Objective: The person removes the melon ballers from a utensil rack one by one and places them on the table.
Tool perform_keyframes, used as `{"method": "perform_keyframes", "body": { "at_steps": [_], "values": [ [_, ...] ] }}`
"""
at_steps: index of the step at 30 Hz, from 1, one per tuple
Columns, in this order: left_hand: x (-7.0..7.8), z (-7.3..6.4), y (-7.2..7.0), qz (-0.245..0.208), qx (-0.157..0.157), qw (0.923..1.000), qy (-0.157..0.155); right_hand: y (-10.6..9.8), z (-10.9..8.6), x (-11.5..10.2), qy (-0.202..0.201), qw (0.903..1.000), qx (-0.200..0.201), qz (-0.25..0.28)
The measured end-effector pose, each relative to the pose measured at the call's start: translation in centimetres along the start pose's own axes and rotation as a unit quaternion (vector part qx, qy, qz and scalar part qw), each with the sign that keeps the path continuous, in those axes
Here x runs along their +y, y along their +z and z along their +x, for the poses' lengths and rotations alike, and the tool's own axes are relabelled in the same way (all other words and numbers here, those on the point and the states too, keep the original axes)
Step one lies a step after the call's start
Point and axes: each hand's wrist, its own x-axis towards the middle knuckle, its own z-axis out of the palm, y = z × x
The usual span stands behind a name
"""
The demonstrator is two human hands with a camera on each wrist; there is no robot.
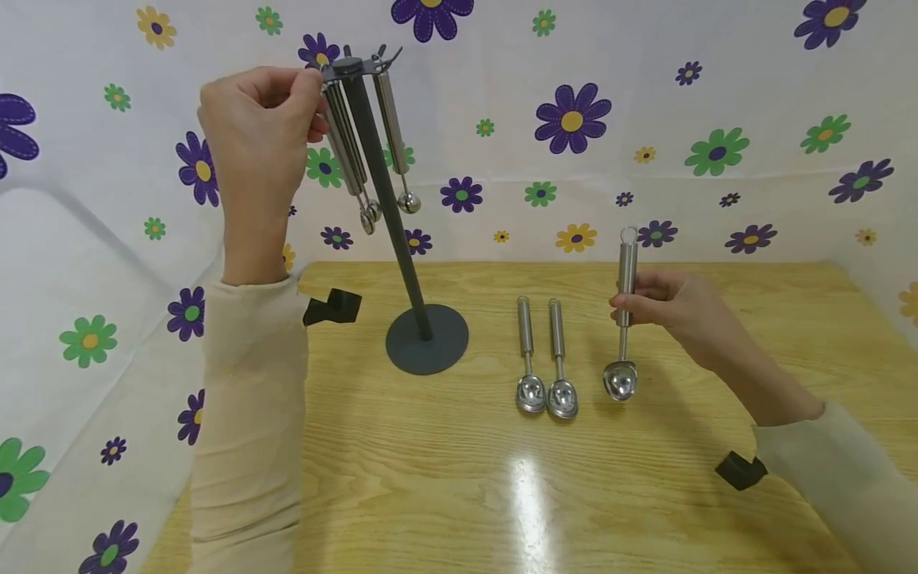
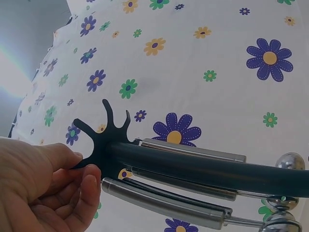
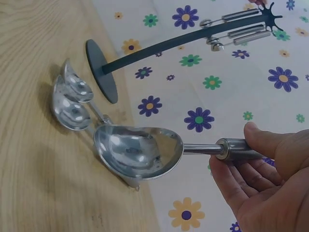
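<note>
My left hand (image 1: 260, 131) is raised at the top of a dark grey utensil stand (image 1: 397, 227). In the left wrist view its thumb and fingers pinch one of the stand's hook arms. Several small metal scoops (image 2: 166, 205) hang by their handles from other hooks. My right hand (image 1: 670, 303) holds an ice cream scoop (image 1: 620, 381) by its steel handle, upright with the bowl downward. In the right wrist view the held scoop's bowl (image 3: 137, 152) is close to the camera and empty.
Two more scoops lie side by side on the wooden table (image 1: 430, 462), a left one (image 1: 531, 394) and a right one (image 1: 562, 399). The stand's round base (image 1: 448, 351) sits left of them. Behind hangs a flowered cloth (image 1: 488, 159).
</note>
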Motion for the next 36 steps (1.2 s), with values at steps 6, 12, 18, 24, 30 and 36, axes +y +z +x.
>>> {"method": "perform_keyframes", "body": {
  "at_steps": [6,12,18,24,30,36],
  "values": [
    [0.0,0.0,0.0,-0.006,0.005,1.0000,0.005,0.6,-0.3,1.1,0.009,0.9994,-0.007,0.034],
    [0.0,-0.1,0.1,-0.014,0.007,0.9998,0.008,1.2,-0.5,1.9,0.011,0.9984,-0.022,0.050],
    [0.0,-0.3,0.1,-0.015,0.010,0.9998,0.011,2.1,-0.4,2.5,0.031,0.9977,-0.040,0.046],
    [0.1,-0.4,0.2,-0.016,0.013,0.9997,0.015,2.5,-0.1,3.2,0.055,0.9966,-0.045,0.043],
    [0.2,-0.5,0.3,-0.009,0.015,0.9997,0.015,2.3,0.4,3.9,0.069,0.9961,-0.043,0.035],
    [0.0,-0.6,0.2,-0.012,0.015,0.9997,0.015,2.5,1.0,5.1,0.075,0.9933,-0.042,0.077]
  ]
}}
